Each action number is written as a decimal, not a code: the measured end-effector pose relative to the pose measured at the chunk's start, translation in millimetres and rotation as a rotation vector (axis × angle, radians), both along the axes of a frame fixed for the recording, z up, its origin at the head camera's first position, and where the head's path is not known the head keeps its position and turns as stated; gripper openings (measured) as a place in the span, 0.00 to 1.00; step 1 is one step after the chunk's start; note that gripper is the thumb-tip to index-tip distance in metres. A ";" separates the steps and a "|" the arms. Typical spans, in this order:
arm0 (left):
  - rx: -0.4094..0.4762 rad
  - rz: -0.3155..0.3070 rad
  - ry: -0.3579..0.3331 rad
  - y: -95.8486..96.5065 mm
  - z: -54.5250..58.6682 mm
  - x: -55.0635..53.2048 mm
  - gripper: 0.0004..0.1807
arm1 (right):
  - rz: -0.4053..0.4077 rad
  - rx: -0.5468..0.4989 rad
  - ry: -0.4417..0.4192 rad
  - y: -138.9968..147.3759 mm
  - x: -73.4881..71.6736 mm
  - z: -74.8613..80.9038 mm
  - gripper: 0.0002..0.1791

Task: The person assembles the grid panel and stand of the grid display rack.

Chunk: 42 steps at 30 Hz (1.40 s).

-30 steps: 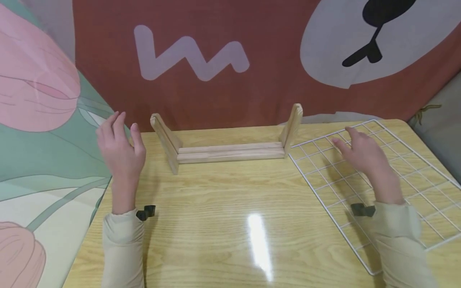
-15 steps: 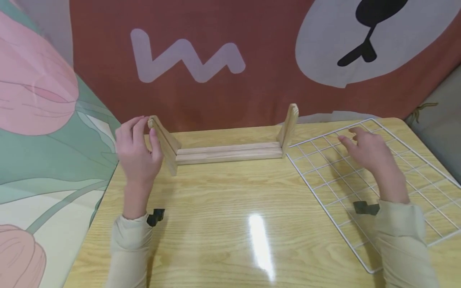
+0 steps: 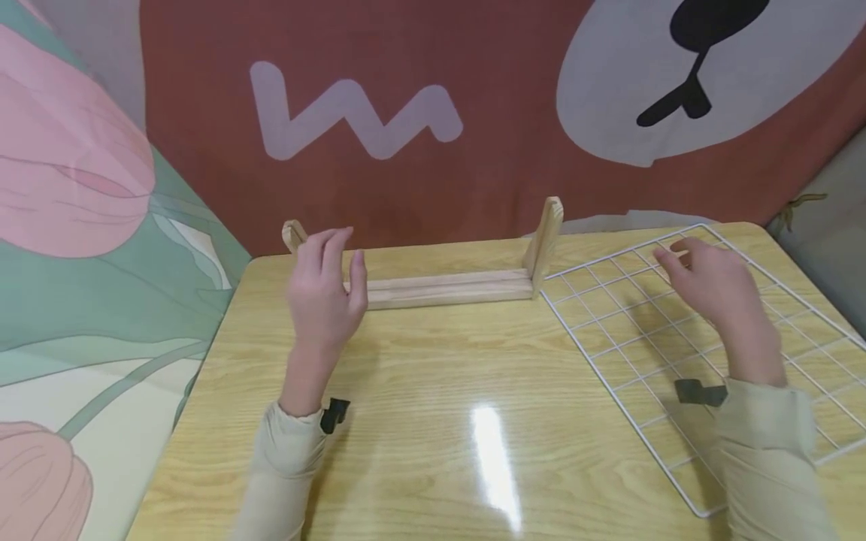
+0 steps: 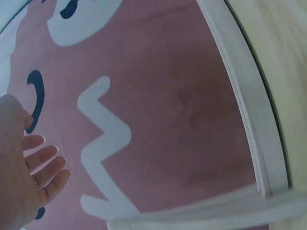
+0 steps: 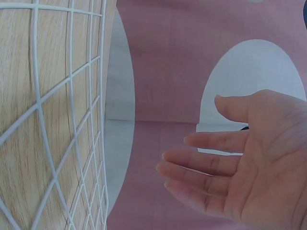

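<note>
A pale wooden stand (image 3: 446,288) rests near the back of the table, with an upright side piece at each end and slats between them. My left hand (image 3: 323,293) hovers in front of its left upright and hides most of that piece. In the left wrist view the left fingers (image 4: 50,177) are loosely spread and hold nothing. On the right, a white wire grid panel (image 3: 612,389) lies flat on the table. My right hand (image 3: 717,282) is over the grid, palm turned inward. The right wrist view shows its fingers (image 5: 201,163) relaxed, with nothing in them.
The light wood-grain table (image 3: 419,421) has its back edge against a reddish-brown printed cloth (image 3: 473,180). A floral cloth (image 3: 88,300) hangs along the left side. The grid's right end runs out of the head view.
My left hand has moved right, from beside the stand's left upright to in front of it. The right hand has shifted slightly right above the grid. The stand and grid stay put.
</note>
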<state>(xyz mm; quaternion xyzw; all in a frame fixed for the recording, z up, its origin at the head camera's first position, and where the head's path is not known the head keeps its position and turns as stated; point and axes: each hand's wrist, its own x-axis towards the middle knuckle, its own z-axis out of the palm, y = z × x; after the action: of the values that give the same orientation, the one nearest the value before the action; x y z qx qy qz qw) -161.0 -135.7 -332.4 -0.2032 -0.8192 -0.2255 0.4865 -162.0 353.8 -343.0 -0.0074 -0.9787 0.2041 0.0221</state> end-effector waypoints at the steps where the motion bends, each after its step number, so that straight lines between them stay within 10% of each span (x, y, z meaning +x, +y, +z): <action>1: 0.000 -0.009 0.000 3.7 0.0 0.0 0.15 | -0.006 0.002 0.006 0.3 0.5 0.5 0.40; 34: -0.031 -0.290 -0.217 148.2 0.9 -8.7 0.13 | -0.049 0.001 0.022 14.0 6.3 3.2 0.39; 42: -0.210 -0.416 -0.417 184.4 -14.5 2.9 0.16 | -0.078 -0.004 0.047 26.5 6.8 -0.4 0.36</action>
<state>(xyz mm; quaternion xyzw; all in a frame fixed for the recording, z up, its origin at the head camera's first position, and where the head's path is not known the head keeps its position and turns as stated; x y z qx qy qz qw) -158.1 48.6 -346.9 -0.3649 -0.8610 -0.2712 0.2278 -155.2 380.3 -343.4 -0.0408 -0.9765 0.2050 0.0530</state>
